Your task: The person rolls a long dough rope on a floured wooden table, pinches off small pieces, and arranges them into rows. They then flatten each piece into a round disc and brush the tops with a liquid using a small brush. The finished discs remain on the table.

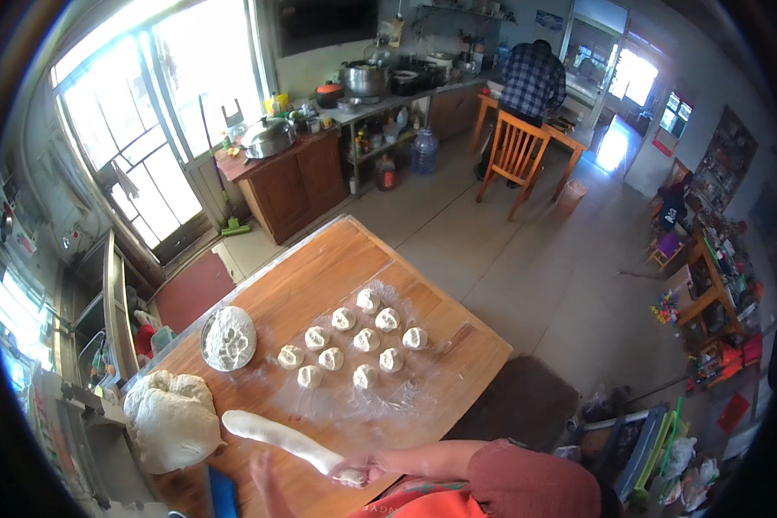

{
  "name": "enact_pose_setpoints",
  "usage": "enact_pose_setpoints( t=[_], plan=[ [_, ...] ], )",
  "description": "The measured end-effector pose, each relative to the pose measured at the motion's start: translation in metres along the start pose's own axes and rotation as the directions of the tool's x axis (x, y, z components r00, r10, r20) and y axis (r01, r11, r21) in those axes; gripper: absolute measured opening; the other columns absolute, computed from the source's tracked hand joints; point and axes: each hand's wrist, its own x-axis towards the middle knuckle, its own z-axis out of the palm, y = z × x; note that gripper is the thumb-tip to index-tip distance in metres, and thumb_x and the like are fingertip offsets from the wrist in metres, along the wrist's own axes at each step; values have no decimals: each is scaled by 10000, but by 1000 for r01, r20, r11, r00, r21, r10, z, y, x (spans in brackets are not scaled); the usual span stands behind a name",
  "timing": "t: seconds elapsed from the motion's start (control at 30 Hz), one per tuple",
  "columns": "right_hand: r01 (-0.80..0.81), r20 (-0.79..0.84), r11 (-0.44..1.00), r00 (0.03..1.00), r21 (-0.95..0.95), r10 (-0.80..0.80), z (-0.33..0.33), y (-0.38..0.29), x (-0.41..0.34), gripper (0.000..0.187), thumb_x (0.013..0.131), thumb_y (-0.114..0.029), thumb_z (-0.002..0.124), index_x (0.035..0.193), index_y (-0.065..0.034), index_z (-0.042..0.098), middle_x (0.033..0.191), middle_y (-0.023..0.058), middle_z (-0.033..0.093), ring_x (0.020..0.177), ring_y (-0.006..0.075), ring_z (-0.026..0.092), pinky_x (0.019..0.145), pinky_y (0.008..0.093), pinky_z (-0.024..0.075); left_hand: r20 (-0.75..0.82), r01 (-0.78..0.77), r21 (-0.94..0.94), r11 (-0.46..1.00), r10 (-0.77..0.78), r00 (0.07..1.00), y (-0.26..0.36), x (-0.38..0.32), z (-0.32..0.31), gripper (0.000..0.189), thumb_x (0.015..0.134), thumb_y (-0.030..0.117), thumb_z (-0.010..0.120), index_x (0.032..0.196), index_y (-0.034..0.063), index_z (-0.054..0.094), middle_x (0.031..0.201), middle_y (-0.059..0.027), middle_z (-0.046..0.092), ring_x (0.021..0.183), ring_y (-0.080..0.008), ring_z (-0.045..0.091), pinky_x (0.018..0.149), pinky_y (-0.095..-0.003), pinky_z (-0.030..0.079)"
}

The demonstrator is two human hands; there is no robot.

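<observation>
My right hand [357,469] grips the near end of a long dough rope [278,438], which lies slantwise on the wooden table [298,272]. Just left of it, my left hand [264,478] is raised beside the rope, blurred and holding nothing. A large mound of dough [171,421] rests at the table's left edge. Behind that mound stands a round bowl of white flour [228,340]. Several small dough pieces [366,340] sit apart from one another on the floured middle of the table. A flat blue object [221,492] lies by the near left edge, partly cut off.
Across the room a person in a checked shirt [534,78] bends over a small table beside a wooden chair [515,155]. A wooden cabinet [291,188] carries a lidded metal pot [267,137]. Shelves and toys [719,291] line the right wall.
</observation>
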Motion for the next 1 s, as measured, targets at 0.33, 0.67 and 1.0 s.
enact_pose_setpoints(
  t=[0.33, 0.67, 1.0],
  plan=[
    [-66, -20, 972, 998, -226, 63, 20, 8, -12, 279, 818, -81, 765, 1075, -47, 661, 821, 71, 686, 673, 190, 688, 560, 330, 565, 84, -9, 140, 990, -3, 997, -111, -89, 39, 372, 919, 128, 625, 1251, -34, 586, 1110, -150, 700, 1003, -246, 692, 828, -386, 573],
    [173, 88, 194, 920, -966, -382, -16, 35, 4, 322, 700, -111, 698, 1018, -60, 688, 952, 126, 713, 809, 275, 686, 739, 422, 557, -89, -424, 305, 852, 469, 879, -174, -31, 3, 313, 834, 95, 755, 1076, -30, 600, 878, -119, 662, 771, -240, 672, 698, -385, 569],
    [93, 24, -41, -178, -995, -984, -35, -108, -18, 625, 902, -236, 754, 1385, 4, 438, 1311, 209, 591, 1158, 338, 630, 920, 449, 541, 178, 99, -303, 948, -46, 983, -140, -16, -28, 187, 913, 189, 713, 1058, 83, 664, 903, -58, 663, 861, -201, 626, 810, -357, 517]
  ],
)
